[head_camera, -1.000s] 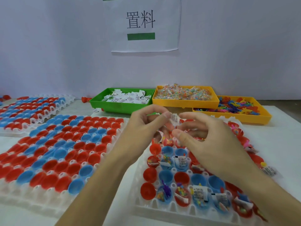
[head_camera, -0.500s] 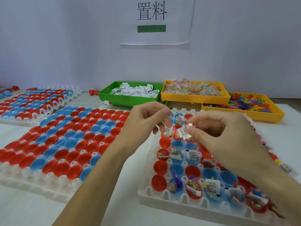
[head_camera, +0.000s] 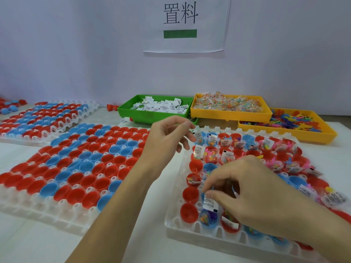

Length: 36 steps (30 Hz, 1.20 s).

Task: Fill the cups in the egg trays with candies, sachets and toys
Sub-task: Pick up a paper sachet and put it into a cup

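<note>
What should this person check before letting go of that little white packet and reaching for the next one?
1. Packet held firmly: ok. The right hand pinches a white sachet between thumb and fingers.
2. Packet over a cup: ok. It sits low over the near left part of the right tray.
3. That cup lacks a sachet: cannot tell; the hand hides it.
4. Other hand free: cannot tell. The left hand hovers with curled fingers; whether it holds anything is unclear.
5. Empty cups remain: ok. Bare red cups stand along the tray's left edge.
6. Supply left: ok. The green bin has sachets in it.
</note>
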Each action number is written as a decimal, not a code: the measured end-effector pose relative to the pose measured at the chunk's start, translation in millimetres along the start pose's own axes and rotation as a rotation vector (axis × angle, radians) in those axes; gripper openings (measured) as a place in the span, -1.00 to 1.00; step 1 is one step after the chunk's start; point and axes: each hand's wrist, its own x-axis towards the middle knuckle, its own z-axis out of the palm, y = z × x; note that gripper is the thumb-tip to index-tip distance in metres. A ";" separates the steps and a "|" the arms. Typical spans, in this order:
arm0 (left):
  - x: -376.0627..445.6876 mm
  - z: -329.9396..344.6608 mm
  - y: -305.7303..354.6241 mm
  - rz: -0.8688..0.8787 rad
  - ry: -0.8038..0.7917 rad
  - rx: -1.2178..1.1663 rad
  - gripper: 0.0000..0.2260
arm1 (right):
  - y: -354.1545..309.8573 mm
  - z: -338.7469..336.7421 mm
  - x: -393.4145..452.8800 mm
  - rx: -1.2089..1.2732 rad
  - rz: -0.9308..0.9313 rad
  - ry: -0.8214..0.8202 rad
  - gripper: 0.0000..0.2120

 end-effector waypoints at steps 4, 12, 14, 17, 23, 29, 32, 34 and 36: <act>-0.5 0.7 0.0 0.001 -0.004 -0.004 -0.81 | -2.7 1.7 0.2 -0.025 -0.015 -0.030 -0.93; -1.2 2.7 -0.4 0.004 -0.015 0.006 -0.82 | -7.2 4.1 0.0 -0.057 -0.047 -0.098 -0.96; -1.0 2.8 -0.3 0.005 -0.017 0.011 -0.82 | -7.7 4.1 0.1 -0.063 -0.056 -0.112 -0.96; -1.0 2.7 -0.2 0.007 -0.019 0.018 -0.82 | -7.8 4.5 -0.3 -0.063 -0.049 -0.128 -0.94; -1.2 2.5 -0.4 0.011 -0.016 0.018 -0.81 | -8.1 3.3 -0.6 -0.057 -0.054 -0.097 -0.92; -0.9 2.1 -0.9 0.008 -0.012 0.015 -0.82 | -5.6 7.6 1.1 -0.036 -0.046 -0.128 -0.97; -1.1 2.1 -1.1 0.010 -0.011 0.010 -0.81 | -3.7 8.0 0.0 -0.061 -0.064 -0.104 -0.96; -1.4 2.0 -1.1 0.010 -0.013 0.013 -0.81 | -4.1 6.2 -0.9 -0.055 -0.075 -0.086 -0.94; -1.5 2.0 -1.0 0.010 -0.014 0.019 -0.81 | -4.6 4.1 -1.5 -0.051 -0.084 -0.081 -0.92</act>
